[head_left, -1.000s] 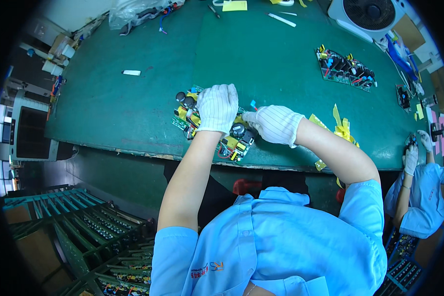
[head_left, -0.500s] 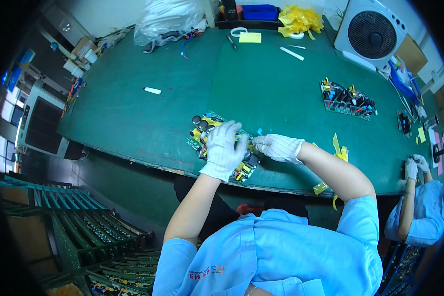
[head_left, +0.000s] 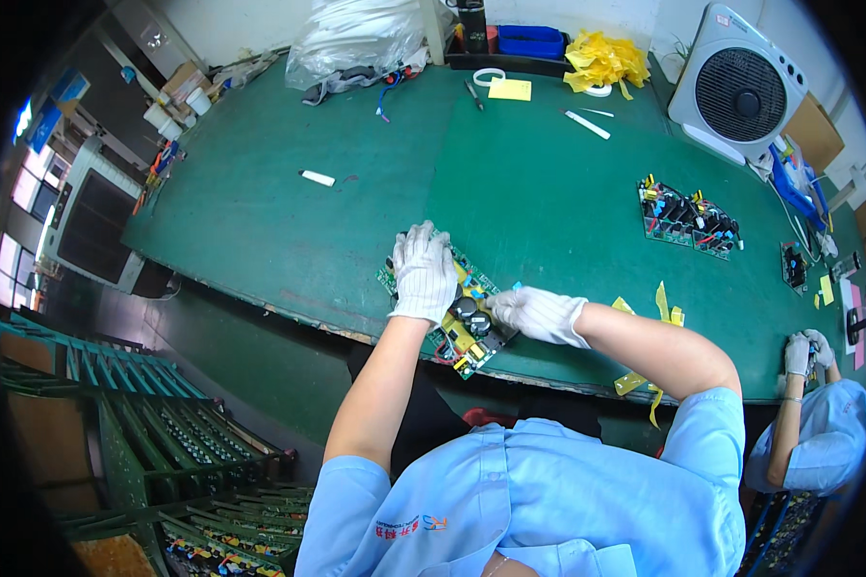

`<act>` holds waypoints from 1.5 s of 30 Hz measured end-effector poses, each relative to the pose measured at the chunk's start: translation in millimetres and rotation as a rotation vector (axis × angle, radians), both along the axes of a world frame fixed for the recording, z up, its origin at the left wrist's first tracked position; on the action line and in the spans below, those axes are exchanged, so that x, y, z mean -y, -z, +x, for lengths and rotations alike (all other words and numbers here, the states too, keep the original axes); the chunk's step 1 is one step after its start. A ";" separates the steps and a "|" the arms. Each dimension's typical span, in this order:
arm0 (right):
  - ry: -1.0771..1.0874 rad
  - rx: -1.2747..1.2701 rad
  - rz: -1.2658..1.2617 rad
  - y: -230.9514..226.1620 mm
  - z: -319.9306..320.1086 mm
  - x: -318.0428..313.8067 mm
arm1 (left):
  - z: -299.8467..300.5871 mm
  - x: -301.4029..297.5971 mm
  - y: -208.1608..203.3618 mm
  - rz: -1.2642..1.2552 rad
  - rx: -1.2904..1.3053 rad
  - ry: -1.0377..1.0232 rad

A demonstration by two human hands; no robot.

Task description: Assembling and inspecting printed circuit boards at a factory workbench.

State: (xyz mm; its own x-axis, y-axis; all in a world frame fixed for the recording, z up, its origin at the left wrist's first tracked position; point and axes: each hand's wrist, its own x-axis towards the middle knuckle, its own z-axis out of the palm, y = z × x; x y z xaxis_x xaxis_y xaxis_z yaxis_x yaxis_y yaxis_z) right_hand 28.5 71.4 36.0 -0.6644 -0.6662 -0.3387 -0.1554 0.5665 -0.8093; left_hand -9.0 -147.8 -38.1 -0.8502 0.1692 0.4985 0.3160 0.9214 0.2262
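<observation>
Now left hand (head_left: 423,276) farther up board (head_left: 464,332)

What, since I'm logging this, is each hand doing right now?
Left hand: laid over the board, grip hidden.
Right hand: curled at the board's right edge; cannot tell if holding anything.

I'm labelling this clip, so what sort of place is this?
Probably an electronics assembly workshop: a circuit board lies under the left hand, green racks hold more boards, and a co-worker wears matching blue.
</observation>
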 end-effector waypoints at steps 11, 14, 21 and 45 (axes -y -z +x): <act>0.094 0.031 -0.164 -63.5 -3.4 26.6 | 0.5 3.2 4.5 0.136 -0.024 -0.005; 0.183 0.102 -0.194 -80.1 -8.0 31.9 | -0.5 5.5 10.3 0.227 -0.072 0.019; 0.236 0.106 -0.139 -107.8 -8.1 39.5 | -1.4 9.8 13.6 0.690 -0.045 0.037; 0.352 -0.106 -0.240 -79.2 56.8 -52.0 | -16.9 32.8 14.6 0.307 -0.106 0.155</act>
State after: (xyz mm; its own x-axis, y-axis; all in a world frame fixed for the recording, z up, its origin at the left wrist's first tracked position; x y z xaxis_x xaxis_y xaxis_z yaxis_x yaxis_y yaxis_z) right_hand 85.3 123.4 115.2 -0.8880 -0.4440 -0.1197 -0.0756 0.3976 -0.9144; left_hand -25.8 -180.6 -52.7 -0.7669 0.1213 0.6302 0.4836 0.7548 0.4432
